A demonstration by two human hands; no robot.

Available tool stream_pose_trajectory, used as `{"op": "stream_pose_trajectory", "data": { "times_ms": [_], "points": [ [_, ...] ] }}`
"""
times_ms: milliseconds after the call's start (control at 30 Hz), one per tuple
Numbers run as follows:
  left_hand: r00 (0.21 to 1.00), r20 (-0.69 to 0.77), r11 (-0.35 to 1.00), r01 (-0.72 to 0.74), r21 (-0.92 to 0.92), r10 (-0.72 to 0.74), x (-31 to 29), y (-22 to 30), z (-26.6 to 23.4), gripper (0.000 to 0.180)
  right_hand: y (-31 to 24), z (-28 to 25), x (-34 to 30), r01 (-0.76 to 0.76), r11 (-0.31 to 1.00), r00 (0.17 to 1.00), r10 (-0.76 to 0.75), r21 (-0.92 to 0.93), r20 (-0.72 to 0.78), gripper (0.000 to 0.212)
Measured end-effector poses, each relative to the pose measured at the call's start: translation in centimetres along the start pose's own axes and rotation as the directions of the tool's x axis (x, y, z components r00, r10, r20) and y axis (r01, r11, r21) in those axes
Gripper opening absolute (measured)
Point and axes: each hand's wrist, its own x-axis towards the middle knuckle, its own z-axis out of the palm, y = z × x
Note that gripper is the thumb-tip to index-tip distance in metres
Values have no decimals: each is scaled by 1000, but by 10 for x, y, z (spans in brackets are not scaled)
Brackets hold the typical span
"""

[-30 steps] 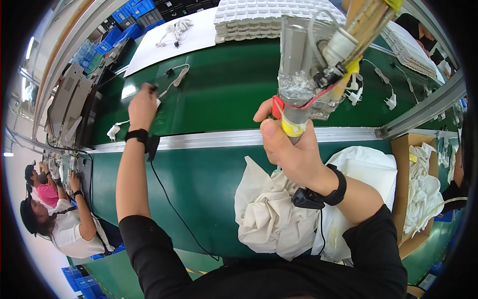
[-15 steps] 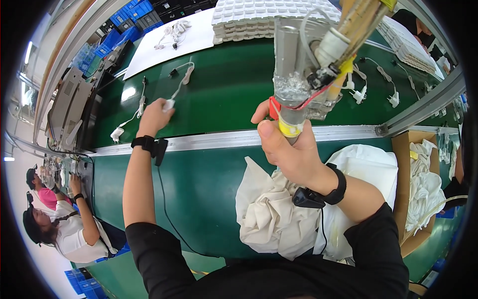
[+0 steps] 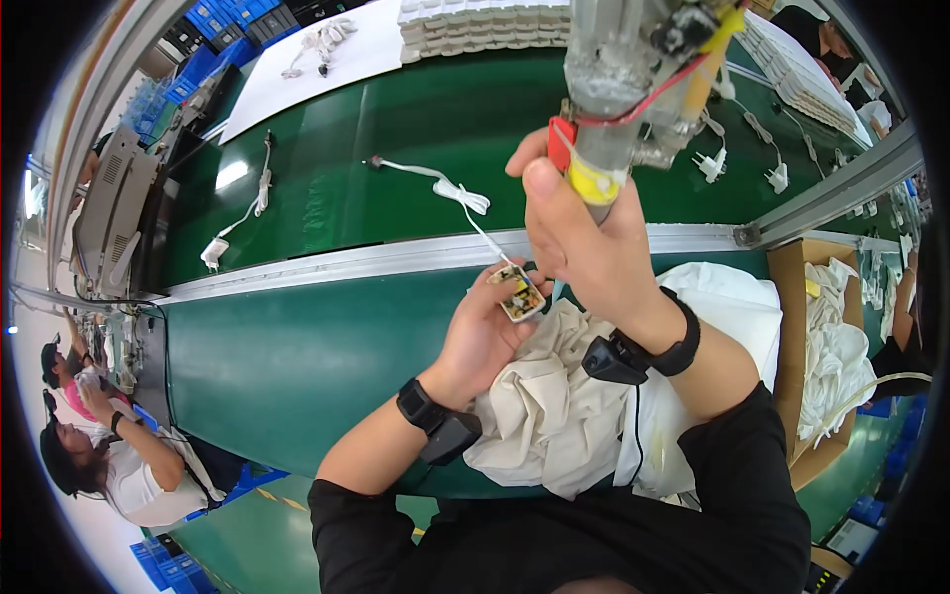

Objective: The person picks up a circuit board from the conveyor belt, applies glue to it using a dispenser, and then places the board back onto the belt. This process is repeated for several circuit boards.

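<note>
My left hand [image 3: 473, 346] grips a small white power adapter housing [image 3: 522, 294], its top open and a circuit board showing inside. From it a white cable [image 3: 461, 194], bundled midway, runs over the metal rail onto the green belt. In my right hand [image 3: 606, 243] is a hand-held dispensing tool [image 3: 604, 84] with a clear body, yellow tape, a red trigger-like part and a red wire. A thin pale tip shows below that hand, close beside the housing; whether they touch I cannot tell. Under both hands lies a crumpled cream cloth [image 3: 544, 416].
Another white adapter with its cable [image 3: 214, 251] lies on the belt at left, and more adapters [image 3: 710, 165] lie at right. Stacked white trays [image 3: 475, 30] stand at the back. A cardboard box [image 3: 787, 327] of cloths is at right. Two people sit at far left.
My left hand has picked up the adapter from the belt and brought it right and nearer, beneath the tool; its cable trails behind. My right hand still holds the tool, slightly shifted.
</note>
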Motion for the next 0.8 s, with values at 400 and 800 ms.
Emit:
{"op": "stream_pose_trajectory", "data": {
  "times_ms": [400, 800],
  "points": [
    [985, 139, 945, 52, 323, -102, 2, -21, 9, 38, 10, -12, 3, -38, 999, 997, 37, -1, -70, 30],
    [978, 186, 912, 12, 410, -96, -6, -10, 10, 41, 16, -2, 7, -1, 1000, 1000, 1, -12, -26, 28]
  ]
}}
